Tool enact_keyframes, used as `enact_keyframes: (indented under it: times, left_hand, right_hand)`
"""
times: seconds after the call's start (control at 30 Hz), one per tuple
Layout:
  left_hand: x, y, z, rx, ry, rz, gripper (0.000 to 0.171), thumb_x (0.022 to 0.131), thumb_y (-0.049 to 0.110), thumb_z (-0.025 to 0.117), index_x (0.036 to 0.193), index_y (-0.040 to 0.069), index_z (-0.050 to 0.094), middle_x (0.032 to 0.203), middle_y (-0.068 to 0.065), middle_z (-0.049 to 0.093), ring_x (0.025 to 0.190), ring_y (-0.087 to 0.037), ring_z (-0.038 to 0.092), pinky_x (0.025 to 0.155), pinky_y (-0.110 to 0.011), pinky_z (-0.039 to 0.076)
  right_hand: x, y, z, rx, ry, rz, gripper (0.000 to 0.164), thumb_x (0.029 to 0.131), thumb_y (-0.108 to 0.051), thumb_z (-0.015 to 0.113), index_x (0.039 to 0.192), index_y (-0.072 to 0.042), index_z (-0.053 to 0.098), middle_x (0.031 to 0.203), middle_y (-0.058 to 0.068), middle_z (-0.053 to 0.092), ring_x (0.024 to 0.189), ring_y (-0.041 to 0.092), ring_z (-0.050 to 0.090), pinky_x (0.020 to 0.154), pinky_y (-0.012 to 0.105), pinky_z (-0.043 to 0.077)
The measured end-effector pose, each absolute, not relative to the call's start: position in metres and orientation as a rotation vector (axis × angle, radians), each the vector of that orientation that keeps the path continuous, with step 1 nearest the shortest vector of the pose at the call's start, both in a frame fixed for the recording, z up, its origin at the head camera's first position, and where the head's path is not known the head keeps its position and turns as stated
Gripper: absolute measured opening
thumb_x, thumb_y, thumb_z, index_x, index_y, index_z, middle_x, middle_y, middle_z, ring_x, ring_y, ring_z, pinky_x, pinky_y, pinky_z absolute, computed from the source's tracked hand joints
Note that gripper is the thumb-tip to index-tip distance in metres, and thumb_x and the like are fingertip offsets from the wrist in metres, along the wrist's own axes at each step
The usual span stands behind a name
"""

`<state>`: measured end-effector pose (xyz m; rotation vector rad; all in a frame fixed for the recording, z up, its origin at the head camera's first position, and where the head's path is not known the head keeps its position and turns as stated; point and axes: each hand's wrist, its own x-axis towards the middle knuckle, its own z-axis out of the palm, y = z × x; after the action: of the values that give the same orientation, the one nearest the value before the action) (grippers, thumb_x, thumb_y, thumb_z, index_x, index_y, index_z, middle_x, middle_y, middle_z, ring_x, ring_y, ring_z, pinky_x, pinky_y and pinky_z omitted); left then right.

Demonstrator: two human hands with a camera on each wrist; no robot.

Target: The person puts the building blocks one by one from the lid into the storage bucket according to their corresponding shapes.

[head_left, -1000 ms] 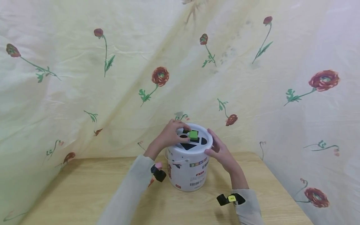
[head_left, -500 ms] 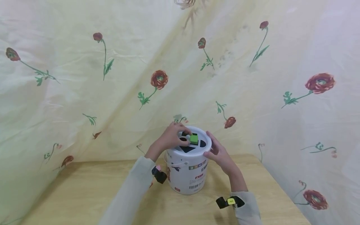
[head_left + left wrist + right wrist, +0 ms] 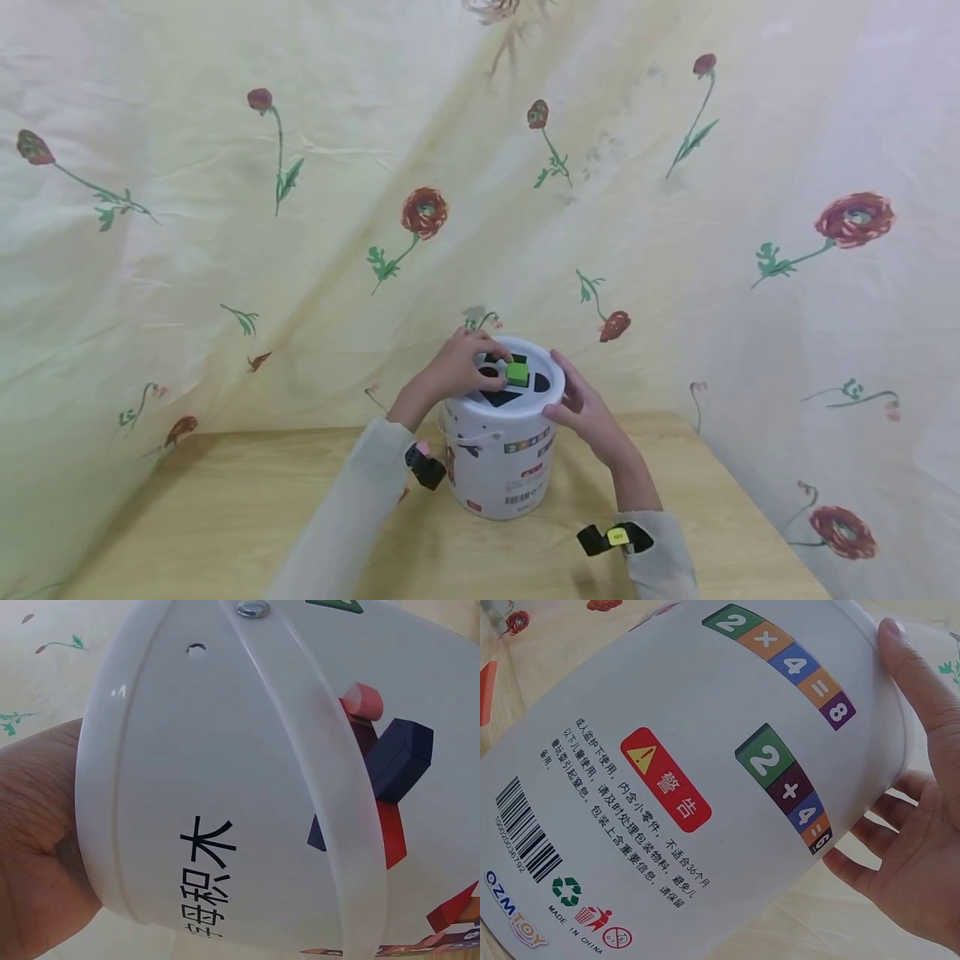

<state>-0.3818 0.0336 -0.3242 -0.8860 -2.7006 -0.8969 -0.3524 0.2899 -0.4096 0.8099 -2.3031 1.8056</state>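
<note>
A white toy bucket stands on the table, its white lid pierced by dark shaped holes. Thumb and forefinger of my left hand pinch a green block from its left side. The block sits at a hole near the lid's middle; how deep it reaches cannot be seen. My right hand grips the bucket's right side near the rim, thumb in front and fingers behind. In the right wrist view, those fingers wrap the printed wall. From the left wrist, the bucket wall hides my left fingertips and the block.
The wooden table spreads around the bucket. A pink piece and an orange piece lie left of it, partly hidden by the left wrist camera. The bucket's white handle hangs down its side. A flowered cloth rises behind.
The whole head view has shifted slightly downward since a second ago. Both hands keep their places on the block and bucket. The block has turned or settled a little at the hole.
</note>
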Motion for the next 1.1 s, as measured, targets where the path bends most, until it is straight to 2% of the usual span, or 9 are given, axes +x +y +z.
enact_keyframes:
  times: [0.4,0.87,1.1]
  left_hand:
    - [-0.383,0.037,-0.322,-0.919,-2.73,-0.831,0.028,0.088,0.03,0.081,0.115,0.025,0.075,0.125,-0.005,0.064,0.114,-0.025,0.048,0.092,-0.041,0.049]
    - [-0.372,0.03,-0.317,-0.853,-2.699,-0.879,0.034,0.089,0.027,0.08,0.122,0.023,0.075,0.132,-0.006,0.064,0.12,-0.026,0.049,0.096,-0.045,0.051]
    - [-0.366,0.006,-0.315,-0.854,-2.568,-1.003,0.032,0.09,0.025,0.078,0.121,0.016,0.074,0.124,-0.005,0.064,0.125,-0.027,0.046,0.098,-0.049,0.052]
  right_hand:
    - [-0.352,0.292,-0.409,0.824,-2.304,1.794,0.088,0.096,-0.023,0.067,0.165,-0.025,0.012,0.172,0.006,0.013,0.157,0.04,0.014,0.118,0.067,0.021]
    - [-0.353,0.29,-0.411,0.819,-2.302,1.798,0.088,0.095,-0.025,0.068,0.164,-0.026,0.014,0.172,0.005,0.013,0.158,0.04,0.013,0.118,0.068,0.02]
    - [-0.354,0.29,-0.41,0.806,-2.292,1.792,0.088,0.095,-0.024,0.069,0.164,-0.027,0.015,0.172,0.003,0.016,0.158,0.038,0.014,0.119,0.067,0.02]
